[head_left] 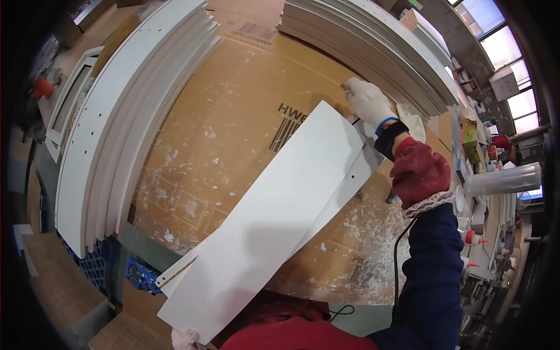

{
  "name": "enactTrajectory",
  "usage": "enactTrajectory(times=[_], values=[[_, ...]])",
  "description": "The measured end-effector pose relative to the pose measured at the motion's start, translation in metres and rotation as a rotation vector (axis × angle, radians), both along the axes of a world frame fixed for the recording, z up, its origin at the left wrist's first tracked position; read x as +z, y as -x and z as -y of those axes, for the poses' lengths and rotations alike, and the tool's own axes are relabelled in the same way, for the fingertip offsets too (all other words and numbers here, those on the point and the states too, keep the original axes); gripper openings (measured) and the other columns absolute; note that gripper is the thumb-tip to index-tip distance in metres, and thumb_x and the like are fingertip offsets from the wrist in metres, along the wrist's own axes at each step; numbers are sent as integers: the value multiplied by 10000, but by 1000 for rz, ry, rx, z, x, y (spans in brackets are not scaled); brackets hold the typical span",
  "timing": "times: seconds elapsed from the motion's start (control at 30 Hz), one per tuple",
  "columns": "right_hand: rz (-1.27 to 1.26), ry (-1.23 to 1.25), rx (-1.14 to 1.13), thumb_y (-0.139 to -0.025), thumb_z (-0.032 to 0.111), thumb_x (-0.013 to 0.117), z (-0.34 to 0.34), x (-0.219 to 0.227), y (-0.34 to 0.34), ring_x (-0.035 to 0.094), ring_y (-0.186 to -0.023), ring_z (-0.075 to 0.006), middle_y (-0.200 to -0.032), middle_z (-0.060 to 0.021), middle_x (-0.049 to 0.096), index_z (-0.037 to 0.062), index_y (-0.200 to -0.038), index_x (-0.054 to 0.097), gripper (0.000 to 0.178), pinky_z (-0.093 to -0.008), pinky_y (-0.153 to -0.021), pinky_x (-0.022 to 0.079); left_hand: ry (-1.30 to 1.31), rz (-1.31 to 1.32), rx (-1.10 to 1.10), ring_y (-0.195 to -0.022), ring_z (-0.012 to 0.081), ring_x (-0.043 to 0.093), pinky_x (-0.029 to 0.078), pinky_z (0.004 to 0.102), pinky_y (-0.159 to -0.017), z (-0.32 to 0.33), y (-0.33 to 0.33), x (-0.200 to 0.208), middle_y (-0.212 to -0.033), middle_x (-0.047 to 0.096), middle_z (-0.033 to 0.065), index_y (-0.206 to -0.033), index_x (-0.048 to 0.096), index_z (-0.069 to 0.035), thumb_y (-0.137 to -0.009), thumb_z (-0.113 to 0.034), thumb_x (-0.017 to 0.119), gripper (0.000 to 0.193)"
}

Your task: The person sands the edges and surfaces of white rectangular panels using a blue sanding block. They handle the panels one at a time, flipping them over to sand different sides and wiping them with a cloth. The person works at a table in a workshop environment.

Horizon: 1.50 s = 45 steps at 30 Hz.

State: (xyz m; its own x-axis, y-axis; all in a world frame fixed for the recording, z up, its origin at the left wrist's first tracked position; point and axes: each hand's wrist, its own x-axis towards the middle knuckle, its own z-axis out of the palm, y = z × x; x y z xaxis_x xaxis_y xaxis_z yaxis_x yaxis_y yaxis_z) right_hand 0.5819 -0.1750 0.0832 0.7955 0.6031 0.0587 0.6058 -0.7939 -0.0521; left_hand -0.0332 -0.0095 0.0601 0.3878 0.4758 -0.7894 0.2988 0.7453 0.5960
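A long white board (256, 216) slants across the cardboard-covered work surface, its near end toward my body. A second white panel (350, 181) shows beneath it along the right side, with a small dark hole. At the board's near corner my left hand (185, 338), in a pale glove, grips the edge; most of that hand is hidden. Past the far end is my right hand (367, 102), white-gloved, with its fingers curled. A small dark tip pokes out by those fingers, too little to name. A cream cloth (413, 121) lies beside the right wrist.
Stacked white panels (99, 128) stand at the left, and another stack (373, 44) at the far right. Cardboard (198, 146) with white flecks covers the surface. Blue plastic crates (140, 275) sit low at left. Glue bottles (473, 238) and a clear cylinder (504, 178) are at right.
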Motion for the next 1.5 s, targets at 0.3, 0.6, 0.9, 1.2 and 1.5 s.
enactTrajectory(times=[0.3, 0.6, 0.9, 1.2, 1.5], values=[[-307, -54, 551, -879, 113, 491, -56, 9, 128, 638, -834, -334, -895, -155, 633, 63, -1014, 596, 177, -402, -735, 516, 5, -6, 30, -1213, 323, 491, 415, 422, -1009, 9, -11, 13, -1375, 463, 168, -1428, 325, -18, -782, -189, 681, 757], [51, -57, -123, -935, 288, 482, 8, 8, 5, 609, -929, -402, -955, -223, 641, 40, -1008, 559, 270, -489, -765, 478, -72, 182, 196, -974, 281, 639, 554, 374, -836, 14, -20, -1, -1105, 601, 173, -1268, 416, 88, -728, -36, 655, 603], [-43, -24, 55, -942, 236, 493, -49, 7, 89, 623, -904, -390, -958, -217, 644, 36, -1052, 559, 238, -436, -766, 492, -40, 211, 167, -1005, 243, 621, 525, 340, -867, 8, -8, -7, -1147, 582, 157, -1269, 420, 87, -765, -9, 601, 544], [-149, -21, 504, -802, 45, 518, -93, 4, 231, 663, -776, -352, -880, -184, 623, 11, -911, 541, 117, -445, -613, 540, -96, 272, 143, -960, 201, 616, 505, 303, -856, 11, -8, -12, -1086, 589, 124, -1251, 443, 72, -791, -20, 564, 485], [-189, -350, 1205, -786, 147, 532, -88, -38, 391, 614, -829, -207, -868, -96, 581, 44, -1053, 570, 288, -395, -691, 521, -91, 505, 134, -1104, 231, 563, 489, 348, -907, 10, 13, -36, -1238, 537, 149, -1319, 385, 41, -975, -245, 463, 454]])
